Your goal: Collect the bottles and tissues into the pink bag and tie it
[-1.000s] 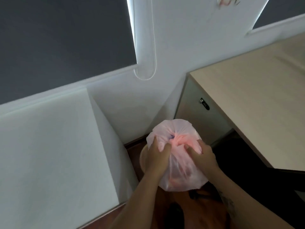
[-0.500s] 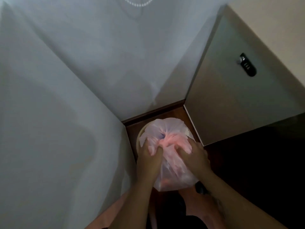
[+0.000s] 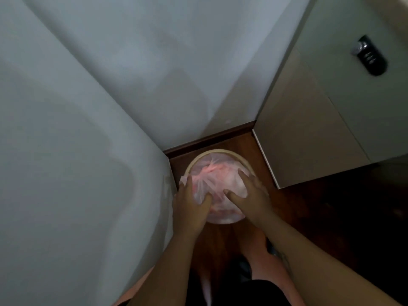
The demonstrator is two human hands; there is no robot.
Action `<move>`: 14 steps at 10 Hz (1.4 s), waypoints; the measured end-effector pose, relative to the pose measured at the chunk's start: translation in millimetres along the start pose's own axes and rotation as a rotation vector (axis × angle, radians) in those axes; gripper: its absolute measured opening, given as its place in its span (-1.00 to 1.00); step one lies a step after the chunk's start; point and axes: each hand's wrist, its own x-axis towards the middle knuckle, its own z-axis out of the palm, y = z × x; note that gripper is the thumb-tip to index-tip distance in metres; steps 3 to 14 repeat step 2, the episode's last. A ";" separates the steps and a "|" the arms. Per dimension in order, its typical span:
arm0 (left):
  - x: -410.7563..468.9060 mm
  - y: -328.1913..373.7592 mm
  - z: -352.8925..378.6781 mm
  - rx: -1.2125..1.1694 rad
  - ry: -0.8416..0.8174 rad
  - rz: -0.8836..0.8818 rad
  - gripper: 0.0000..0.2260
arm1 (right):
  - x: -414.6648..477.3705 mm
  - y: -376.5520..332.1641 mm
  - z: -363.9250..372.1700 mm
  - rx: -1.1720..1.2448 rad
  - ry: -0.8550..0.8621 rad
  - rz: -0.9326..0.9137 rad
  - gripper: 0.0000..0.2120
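The pink bag (image 3: pixel 217 180) is gathered shut at its top and sits in a round bin with a beige rim (image 3: pixel 220 151) on the floor in the corner. My left hand (image 3: pixel 191 204) lies against the bag's left side, fingers stretched up along it and thumb on the front. On the right side rests my right hand (image 3: pixel 250 196), its fingers spread flat over the plastic. Only blurred pink shapes show through the bag, so the bottles and tissues inside cannot be made out.
A white surface (image 3: pixel 77 151) rises close on the left and a white wall (image 3: pixel 176 74) stands behind the bin. A grey cabinet (image 3: pixel 320 129) with a black lock (image 3: pixel 371 56) stands to the right. Dark wooden floor (image 3: pixel 331 217) lies around, and my knees (image 3: pixel 260 250) are below.
The bag has gone down from mid-air into the bin. Both hands have let go of the gathered top and now lie flat on the bag's sides. My view has tilted further down.
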 end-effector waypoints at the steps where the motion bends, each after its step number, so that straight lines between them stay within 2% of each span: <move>1: -19.4 15.1 -17.9 0.074 -0.004 0.052 -0.25 | -22.3 -13.8 -18.9 -0.002 0.051 -0.057 -0.16; 2: -43.3 36.5 -41.5 0.126 0.025 0.084 -0.30 | -46.9 -27.4 -46.2 -0.089 0.115 -0.130 -0.28; 14: -43.3 36.5 -41.5 0.126 0.025 0.084 -0.30 | -46.9 -27.4 -46.2 -0.089 0.115 -0.130 -0.28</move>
